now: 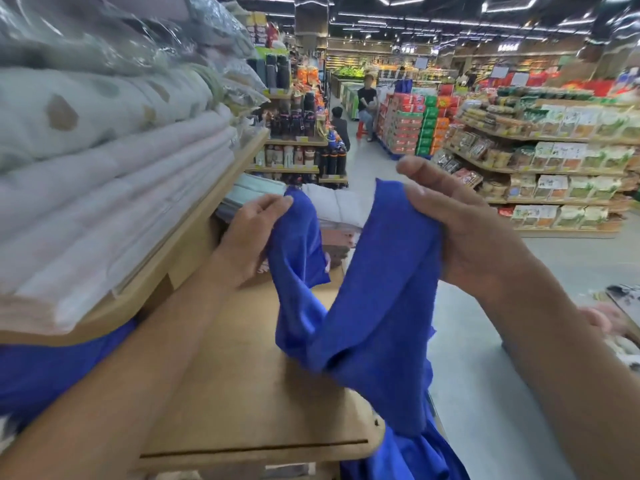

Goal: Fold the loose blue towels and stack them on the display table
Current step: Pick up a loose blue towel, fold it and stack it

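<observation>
A loose blue towel [374, 299] hangs in a sagging U between my two hands, above the wooden display table [242, 393]. My left hand [249, 233] pinches one upper corner of it at the left. My right hand [464, 223] grips the other upper end, fingers curled round the cloth. The towel's lowest fold sits close over the tabletop. More blue cloth [408, 459] hangs off the table's near right corner, and a further blue heap [52, 372] lies under the shelf at the left.
A wooden shelf [194, 237] with stacked pale folded linens [114, 188] juts over the table's left side. Folded white and pink towels [336, 216] stand at the table's far end. An aisle with two people [365, 105] and stocked shelves [554, 161] lies beyond.
</observation>
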The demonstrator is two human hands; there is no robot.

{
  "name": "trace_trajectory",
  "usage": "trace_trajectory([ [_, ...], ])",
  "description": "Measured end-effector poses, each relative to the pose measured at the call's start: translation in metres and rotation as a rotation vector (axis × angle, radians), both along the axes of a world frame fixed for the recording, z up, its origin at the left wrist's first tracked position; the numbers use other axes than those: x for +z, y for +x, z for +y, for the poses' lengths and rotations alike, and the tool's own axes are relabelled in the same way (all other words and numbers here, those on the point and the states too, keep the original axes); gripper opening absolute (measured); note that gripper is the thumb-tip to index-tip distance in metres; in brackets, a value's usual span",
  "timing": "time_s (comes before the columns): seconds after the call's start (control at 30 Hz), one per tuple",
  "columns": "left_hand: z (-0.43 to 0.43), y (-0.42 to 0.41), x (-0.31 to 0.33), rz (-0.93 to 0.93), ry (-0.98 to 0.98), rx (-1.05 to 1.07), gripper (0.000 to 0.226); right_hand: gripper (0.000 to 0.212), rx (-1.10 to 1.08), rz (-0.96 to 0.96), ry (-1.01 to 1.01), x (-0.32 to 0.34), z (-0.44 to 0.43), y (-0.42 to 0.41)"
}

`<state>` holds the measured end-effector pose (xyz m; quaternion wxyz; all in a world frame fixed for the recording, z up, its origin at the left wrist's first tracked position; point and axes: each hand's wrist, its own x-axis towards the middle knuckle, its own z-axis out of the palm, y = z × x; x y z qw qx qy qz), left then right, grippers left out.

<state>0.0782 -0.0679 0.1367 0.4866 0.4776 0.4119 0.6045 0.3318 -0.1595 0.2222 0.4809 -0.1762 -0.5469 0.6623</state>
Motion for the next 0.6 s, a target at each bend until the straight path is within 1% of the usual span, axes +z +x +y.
trace_trajectory([
  [0.03,-0.008,0.006,0.009,0.043,0.039,-0.024,0.013,0.020,-0.047,-0.039,0.089,0.000,0.002,-0.011],
  [0.1,-0.026,0.015,0.021,0.109,0.076,-0.087,0.008,0.019,-0.254,-0.178,0.271,-0.010,0.010,-0.030],
  [0.17,-0.041,0.020,0.026,0.173,0.107,-0.126,0.016,0.022,-0.432,-0.281,0.384,-0.026,0.019,-0.046],
  [0.23,-0.057,0.024,0.028,0.207,0.114,-0.124,0.019,0.020,-0.547,-0.303,0.417,-0.041,0.025,-0.057],
  [0.4,-0.079,0.028,0.026,0.134,0.091,-0.065,0.022,0.017,-0.746,-0.210,0.438,-0.061,0.029,-0.070],
  [0.47,-0.084,0.027,0.026,0.136,0.094,-0.036,0.022,0.017,-0.787,-0.205,0.460,-0.063,0.027,-0.072],
  [0.6,-0.089,0.029,0.032,0.129,0.147,-0.066,0.019,0.016,-0.802,-0.219,0.486,-0.062,0.027,-0.077],
])
